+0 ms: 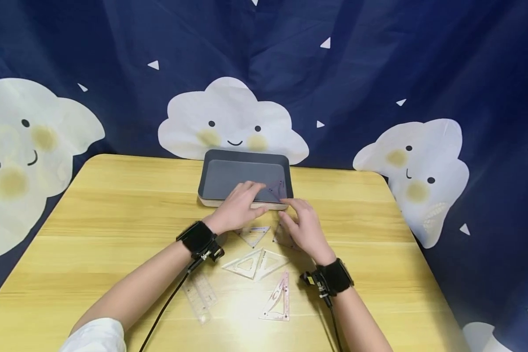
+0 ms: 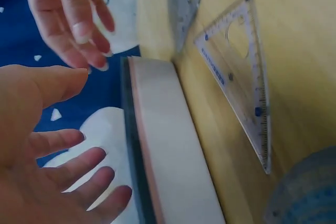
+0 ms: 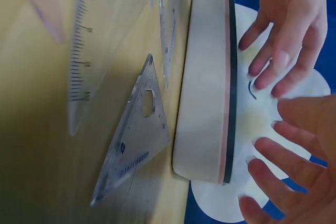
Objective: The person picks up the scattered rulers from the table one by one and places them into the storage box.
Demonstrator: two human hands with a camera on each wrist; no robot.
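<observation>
A dark grey tray point(image 1: 245, 159) with a cream outer wall stands at the table's far middle. A pink-tinted set square point(image 1: 276, 189) lies in its right front corner. My left hand point(image 1: 242, 200) reaches over the tray's front rim with straight fingers, the tips close to that set square; whether they touch it is unclear. My right hand point(image 1: 301, 225) hovers just right of it, before the tray, fingers spread over a clear set square point(image 1: 280, 238). Both wrist views show my left hand point(image 2: 47, 145) and right hand point(image 3: 294, 166) holding nothing beside the tray wall point(image 3: 202, 87).
Several clear set squares lie on the yellow wooden table point(image 1: 114, 210) near me: one with blue marks point(image 1: 253, 234), a pair point(image 1: 255, 264), and a pinkish one point(image 1: 279, 299). A straight ruler point(image 1: 201, 296) lies by my left forearm. A blue cloud curtain point(image 1: 378, 73) hangs behind.
</observation>
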